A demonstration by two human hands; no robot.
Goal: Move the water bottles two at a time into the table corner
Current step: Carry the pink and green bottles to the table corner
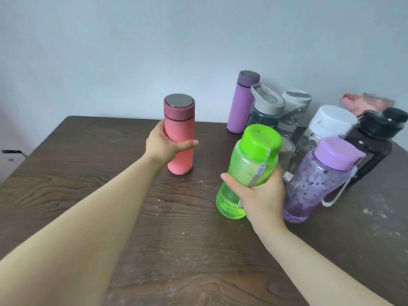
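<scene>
My left hand (164, 145) grips a pink flask (180, 129) with a steel lid, which stands upright at mid-table. My right hand (261, 195) is wrapped around a clear green bottle (244, 164) with a green cap, tilted slightly; whether its base touches the table is unclear. Behind and to the right stands a cluster of bottles: a purple flask (241, 102), a grey-lidded bottle (265, 107), a clear bottle (293, 109), a white-capped bottle (329, 124), a purple translucent bottle (320, 177) and a black bottle (375, 142).
The dark wood table (88, 173) meets a pale wall at the back; its far left corner lies at the upper left. A pink object (357, 103) sits behind the black bottle. Crumbs dot the tabletop.
</scene>
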